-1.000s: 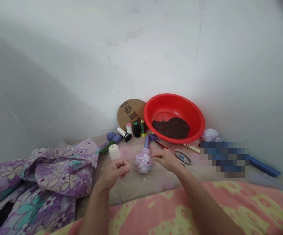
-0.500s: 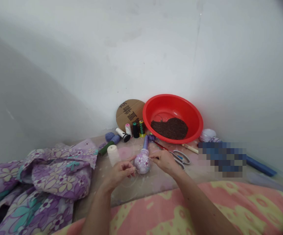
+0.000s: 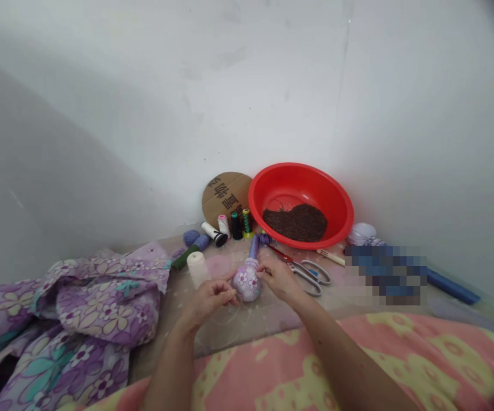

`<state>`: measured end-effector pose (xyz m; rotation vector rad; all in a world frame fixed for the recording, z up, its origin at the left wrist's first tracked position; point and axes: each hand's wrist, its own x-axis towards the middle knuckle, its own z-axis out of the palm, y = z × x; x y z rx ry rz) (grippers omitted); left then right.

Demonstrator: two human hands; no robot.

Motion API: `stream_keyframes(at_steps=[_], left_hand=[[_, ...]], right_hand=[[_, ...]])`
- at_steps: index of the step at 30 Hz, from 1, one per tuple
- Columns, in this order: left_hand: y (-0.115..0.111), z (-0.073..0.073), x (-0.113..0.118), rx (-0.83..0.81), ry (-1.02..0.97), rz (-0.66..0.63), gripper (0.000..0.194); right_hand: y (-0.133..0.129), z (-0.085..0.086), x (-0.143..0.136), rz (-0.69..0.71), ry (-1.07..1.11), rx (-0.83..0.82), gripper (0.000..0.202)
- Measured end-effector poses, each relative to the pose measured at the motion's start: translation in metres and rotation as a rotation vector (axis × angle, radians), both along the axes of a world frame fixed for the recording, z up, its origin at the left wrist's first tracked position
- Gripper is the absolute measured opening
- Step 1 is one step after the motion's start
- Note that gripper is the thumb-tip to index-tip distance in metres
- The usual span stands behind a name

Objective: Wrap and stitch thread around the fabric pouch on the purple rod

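Note:
A round bundle of purple flowered cloth [image 3: 247, 283] with a purple wrapped handle [image 3: 254, 248] lies on the table between my hands. My left hand [image 3: 213, 299] is at its left side, thumb and fingers pinched together on thin thread near the lower edge. My right hand [image 3: 276, 278] touches the upper right of the bundle, its fingertips pinched; whatever they grip is too small to make out. Scissors [image 3: 311, 278] with grey handles lie just right of my right hand. A white thread cone [image 3: 196, 267] stands behind my left hand.
A red basin [image 3: 336, 200] with dark grains stands at the back, beside a cardboard disc [image 3: 223, 197] and thread spools [image 3: 236, 226]. Flowered cloth [image 3: 101, 308] is heaped at left. White yarn [image 3: 361, 234] lies right. A pink and yellow blanket [image 3: 264, 371] covers the front.
My right hand has moved slightly left, in against the bundle. The thin needle-like item seen at its fingertips before is no longer distinguishable. My left hand has barely moved.

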<state>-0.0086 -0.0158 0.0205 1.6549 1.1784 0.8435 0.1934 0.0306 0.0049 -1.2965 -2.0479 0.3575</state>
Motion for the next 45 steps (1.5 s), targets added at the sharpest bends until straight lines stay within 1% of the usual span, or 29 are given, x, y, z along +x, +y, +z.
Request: stream_keyframes(at_steps=[2,4,5,6,7,8,9,10,11,14,15,16,18,19,21,25,31,39,45], left_hand=[[0.0,0.0,0.0,0.003,0.005,0.015,0.022],[-0.001,0.002,-0.001,0.017,0.025,0.039,0.022],[-0.001,0.003,-0.002,0.036,0.036,0.054,0.023],[-0.001,0.004,-0.004,0.064,0.041,0.067,0.024],[-0.002,0.005,-0.005,0.096,0.042,0.075,0.025],[-0.002,0.007,-0.006,0.122,0.037,0.078,0.026],[-0.003,0.008,-0.007,0.137,0.031,0.076,0.026],[-0.004,0.01,-0.007,0.14,0.029,0.075,0.026],[-0.005,0.012,-0.007,0.133,0.034,0.076,0.026],[-0.008,0.017,-0.007,0.11,0.065,0.099,0.026],[-0.009,0.019,-0.007,0.11,0.069,0.108,0.026],[-0.01,0.02,-0.007,0.114,0.072,0.116,0.026],[-0.011,0.021,-0.007,0.126,0.076,0.132,0.026],[-0.011,0.021,-0.008,0.132,0.082,0.136,0.026],[-0.01,0.019,-0.009,0.141,0.098,0.127,0.026],[-0.009,0.017,-0.011,0.133,0.115,0.094,0.029],[-0.008,0.017,-0.013,0.144,0.127,0.105,0.03],[-0.003,0.01,-0.017,0.143,0.139,0.169,0.033],[-0.003,0.01,-0.017,0.14,0.147,0.179,0.032]], right_hand=[[-0.004,0.003,0.002,-0.038,-0.031,0.027,0.02],[-0.011,0.008,0.004,-0.133,-0.035,0.102,0.023],[-0.014,0.011,0.004,-0.169,-0.011,0.151,0.023],[-0.018,0.014,0.004,-0.173,0.035,0.196,0.022],[-0.021,0.016,0.002,-0.14,0.101,0.227,0.021],[-0.023,0.018,-0.001,-0.076,0.179,0.231,0.02],[-0.026,0.018,-0.005,0.0,0.269,0.199,0.019],[-0.028,0.018,-0.009,0.075,0.362,0.124,0.018],[-0.03,0.018,-0.015,0.146,0.45,0.006,0.019],[-0.036,0.014,-0.031,0.325,0.641,-0.425,0.027],[-0.038,0.013,-0.035,0.368,0.683,-0.531,0.029],[-0.039,0.012,-0.039,0.4,0.709,-0.604,0.028],[-0.042,0.012,-0.042,0.418,0.715,-0.666,0.02],[-0.042,0.013,-0.043,0.418,0.703,-0.673,0.016],[-0.043,0.015,-0.041,0.424,0.702,-0.659,0.018],[-0.043,0.019,-0.035,0.466,0.848,-0.641,0.023],[-0.037,0.017,-0.028,0.461,0.996,-0.609,0.027],[-0.03,0.022,-0.014,0.364,1.173,-0.607,0.027],[-0.023,0.021,-0.002,0.356,1.239,-0.566,0.024]])
